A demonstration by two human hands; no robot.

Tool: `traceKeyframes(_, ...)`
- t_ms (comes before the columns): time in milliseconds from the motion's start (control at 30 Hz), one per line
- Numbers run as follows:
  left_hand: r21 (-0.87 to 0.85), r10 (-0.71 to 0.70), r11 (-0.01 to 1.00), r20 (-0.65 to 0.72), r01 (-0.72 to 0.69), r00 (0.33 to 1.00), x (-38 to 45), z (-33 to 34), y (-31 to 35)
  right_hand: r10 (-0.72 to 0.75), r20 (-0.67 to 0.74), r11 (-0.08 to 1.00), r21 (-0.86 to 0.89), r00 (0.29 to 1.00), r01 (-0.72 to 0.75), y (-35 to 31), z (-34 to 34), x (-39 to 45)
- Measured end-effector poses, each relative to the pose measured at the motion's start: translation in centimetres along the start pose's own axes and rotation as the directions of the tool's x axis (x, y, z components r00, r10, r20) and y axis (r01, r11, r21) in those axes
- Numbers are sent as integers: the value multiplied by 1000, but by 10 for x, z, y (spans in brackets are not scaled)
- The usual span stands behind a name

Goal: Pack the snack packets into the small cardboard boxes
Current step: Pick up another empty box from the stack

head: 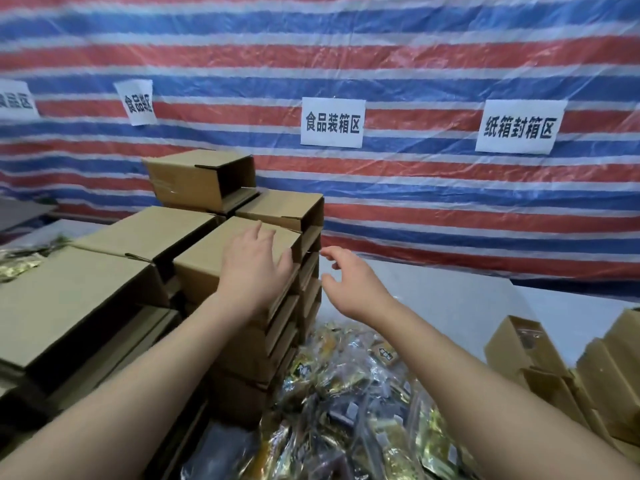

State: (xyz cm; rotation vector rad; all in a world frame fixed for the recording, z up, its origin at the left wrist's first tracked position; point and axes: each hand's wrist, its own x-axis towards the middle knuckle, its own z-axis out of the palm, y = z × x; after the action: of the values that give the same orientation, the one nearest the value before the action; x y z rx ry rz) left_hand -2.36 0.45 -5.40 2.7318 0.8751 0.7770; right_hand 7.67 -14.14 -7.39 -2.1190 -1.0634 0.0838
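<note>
Head view: my left hand (254, 268) lies flat, fingers spread, on the top box (221, 258) at frame centre, steadying it for lifting; my right hand (349, 285) hovers beside, fingers loosely spread, holding nothing. Packets (349, 393), uncountable, heap at the bottom; 2 hands, roughly 12 boxes

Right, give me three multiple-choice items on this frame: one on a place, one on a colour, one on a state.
1. Where does the left hand rest?
A. on the top cardboard box of a stack
B. in the snack packets
C. on a paper sign

2. What colours stripe the tarp behind?
A. green and yellow
B. red, blue and white
C. black and grey

3. The right hand is:
A. gripping a packet
B. open, holding nothing
C. out of view

Answers: A, palm lies on the box top; B, stripes plainly visible; B, fingers spread in the air.
</note>
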Motion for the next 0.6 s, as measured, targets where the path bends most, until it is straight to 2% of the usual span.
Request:
traceKeyframes(200,133,-33,990,-101,47,994,74,-23,-28,-88,42,992,-85,995,91,-42,-2,66)
traceKeyframes(400,235,-49,970,-86,68,995,142,-29,-44,-134,84,980,-138,987,144,-67,-8,124)
traceKeyframes(500,252,-61,964,-98,85,993,173,-23,-57,-116,98,981,-144,988,129,-68,-11,146)
traceKeyframes(600,339,-111,932,-56,124,992,200,-17,-78,-94,111,982,-151,989,110,-65,-15,165)
